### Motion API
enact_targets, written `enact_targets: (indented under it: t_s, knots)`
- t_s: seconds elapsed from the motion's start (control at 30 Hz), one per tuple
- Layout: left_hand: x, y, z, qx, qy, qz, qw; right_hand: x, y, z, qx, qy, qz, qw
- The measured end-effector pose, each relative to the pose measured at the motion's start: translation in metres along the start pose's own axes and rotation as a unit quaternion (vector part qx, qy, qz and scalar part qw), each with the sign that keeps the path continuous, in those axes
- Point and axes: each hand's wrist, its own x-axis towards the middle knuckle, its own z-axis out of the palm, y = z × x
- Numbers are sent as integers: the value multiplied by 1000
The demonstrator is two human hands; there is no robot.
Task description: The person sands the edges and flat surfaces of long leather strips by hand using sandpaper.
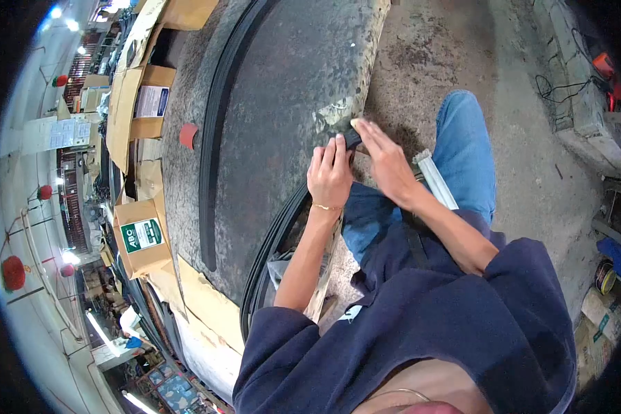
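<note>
At the worn edge of a dark bench, viewed remotely on my head cam, the L hand closes over a dark piece, fingers bunched tight, thumb out of sight. The R hand, motion-blurred, meets the piece's far end w/ fingers straight & close together; can't tell from my end if they grip or only touch. The piece sits btwn both hands, right at the bench edge, only a short length showing. Nearby, black strips bend in a smooth curve beside the L forearm, & longer strips arc across the benchtop; I can't confirm if the piece belongs w/ either. If it's the same stuff, I'd est. it's light, springy & bendy lengthwise, unlikely to snap, maybe a bit slick. Best hold, IMO: pinch close behind the end, other fingertips on the end itself, b/c a longer free length would prob. flop or twist. Firm pressure should be OK, tho a hard squeeze might kink it. A pale bundle lies just past the R wrist, near the jeans, apart from the piece.
</note>
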Motion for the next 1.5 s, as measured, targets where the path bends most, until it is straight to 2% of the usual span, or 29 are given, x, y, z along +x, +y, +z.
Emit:
enact_targets:
  t_s: [0.2,0.27,0.47,0.57,0.63,0.77,0.87,0.93,1.03,1.07,1.13,1.17,1.2,1.23,1.27,1.33,1.43,1.47,1.5]
  knots:
    - [0,-2,-5,1,-7,11,1000,-1,2,-9,-10,17,-20,1000]
    - [-2,1,-6,-8,-18,5,1000,-8,-10,2,-28,-2,-73,997]
    - [0,0,-4,-9,-6,7,1000,1,-6,4,-34,-1,-15,999]
    - [-1,0,-2,-14,-5,10,1000,-5,-7,8,-23,4,-67,997]
    - [0,-1,0,-6,5,9,1000,3,-6,4,-4,9,-6,1000]
    - [-1,0,-2,-7,-4,13,1000,-4,-5,7,-4,8,-55,998]
    - [-1,-2,-1,-11,2,10,1000,0,-7,11,-10,11,-31,999]
    - [2,0,-2,-12,-5,9,1000,-7,-5,9,-30,12,-63,997]
    - [0,1,0,-4,16,9,1000,-7,23,5,-32,-42,8,999]
    - [-1,-1,0,-2,18,12,1000,-15,36,8,-30,-39,6,999]
    - [1,-1,0,4,24,24,999,-20,49,5,-7,-21,25,999]
    - [0,-2,0,-3,15,11,1000,-17,59,5,4,52,33,998]
    - [-1,-1,-1,-1,13,4,1000,-9,53,-8,6,44,32,998]
    - [-1,-1,-1,-5,16,1,1000,2,45,-25,87,40,166,981]
    - [1,0,-1,-9,21,1,1000,12,43,-34,164,37,296,940]
    - [6,5,-6,-3,-1,-16,1000,11,56,-29,172,45,294,939]
    - [9,8,-9,42,-58,-24,997,10,55,-12,378,8,216,900]
    - [9,7,-9,56,-61,-8,997,11,54,-5,379,5,217,899]
    - [8,6,-10,71,-66,9,995,14,42,-3,437,-23,200,877]
